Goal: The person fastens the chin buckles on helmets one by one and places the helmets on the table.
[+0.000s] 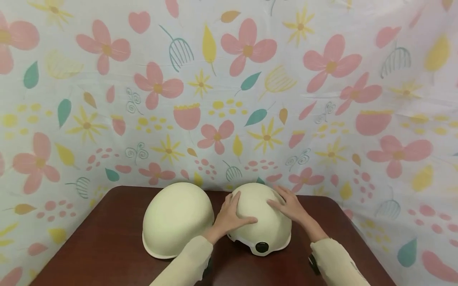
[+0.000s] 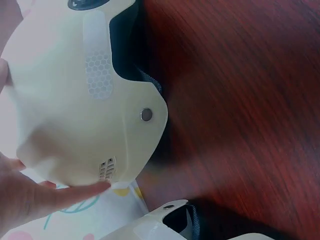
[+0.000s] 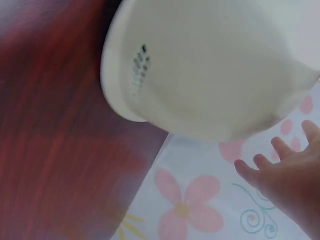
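Note:
A cream helmet [image 1: 257,214] with a round black knob [image 1: 262,247] at its front rests on the table between my hands. My left hand [image 1: 229,216] lies along its left side, fingers spread and thumb stretched across the shell. In the left wrist view a finger of the left hand [image 2: 37,197] reaches the small vent [image 2: 107,169], and a metal rivet [image 2: 146,114] sits near the rim. On the other side my right hand [image 1: 291,204] is spread at the upper right of the shell. The right wrist view has the right hand's fingers [image 3: 247,172] extended beside the helmet [image 3: 210,65].
A second cream helmet [image 1: 177,218] stands just left of the first, close to my left wrist. Both are on a dark red-brown table [image 1: 118,222], whose far edge meets a white cloth [image 1: 222,91] printed with flowers and leaves.

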The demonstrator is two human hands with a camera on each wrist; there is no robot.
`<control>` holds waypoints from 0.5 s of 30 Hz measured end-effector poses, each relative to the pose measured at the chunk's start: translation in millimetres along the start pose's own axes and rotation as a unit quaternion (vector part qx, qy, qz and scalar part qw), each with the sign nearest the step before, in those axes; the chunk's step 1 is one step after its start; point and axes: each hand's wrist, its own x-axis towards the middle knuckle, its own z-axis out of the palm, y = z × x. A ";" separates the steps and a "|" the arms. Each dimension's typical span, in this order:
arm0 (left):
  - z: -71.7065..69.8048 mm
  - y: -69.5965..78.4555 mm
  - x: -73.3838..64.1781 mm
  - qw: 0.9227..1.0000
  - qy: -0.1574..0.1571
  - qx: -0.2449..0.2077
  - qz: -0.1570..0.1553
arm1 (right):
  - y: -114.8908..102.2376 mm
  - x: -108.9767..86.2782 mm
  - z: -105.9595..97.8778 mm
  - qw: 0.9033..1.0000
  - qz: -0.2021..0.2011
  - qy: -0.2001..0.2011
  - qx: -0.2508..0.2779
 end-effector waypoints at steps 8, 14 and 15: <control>5.3 -2.4 8.7 0.999 0.009 -0.006 0.034 | 4.4 1.9 0.0 0.993 0.103 -0.043 0.041; -1.8 -2.4 11.8 0.999 -0.030 -0.012 0.020 | 7.0 -5.0 3.7 0.998 0.066 -0.010 0.006; -3.5 -2.3 11.7 0.999 -0.034 -0.014 0.018 | 6.6 -5.6 4.5 0.998 0.061 -0.003 0.005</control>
